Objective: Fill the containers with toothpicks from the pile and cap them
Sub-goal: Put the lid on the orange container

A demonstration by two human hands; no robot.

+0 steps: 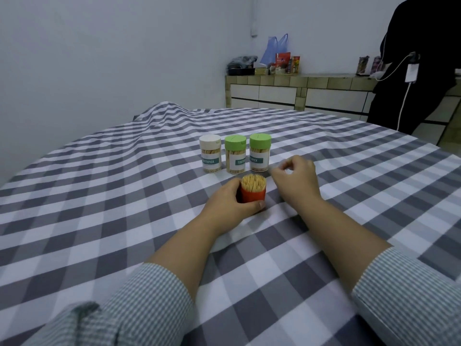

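Holding: my left hand [232, 202] wraps its curled fingers and thumb round the open red cylindrical container [252, 196], upright on the grey-and-white checked tablecloth [124, 196].
Contents: pale wooden toothpicks [253, 183] stand packed in the red container, tips above its rim.
Right hand: my right hand [298, 179] sits just right of the red container, fingers curled, thumb and forefinger drawn together; whether they pinch anything I cannot tell.
Behind the red container: a white-capped clear toothpick jar [210, 153], a green-capped jar [235, 154] and a second green-capped jar [260, 152] stand in a row, all filled and closed.
Sleeves: striped cuffs cover both my forearms, nearer me than the red container.
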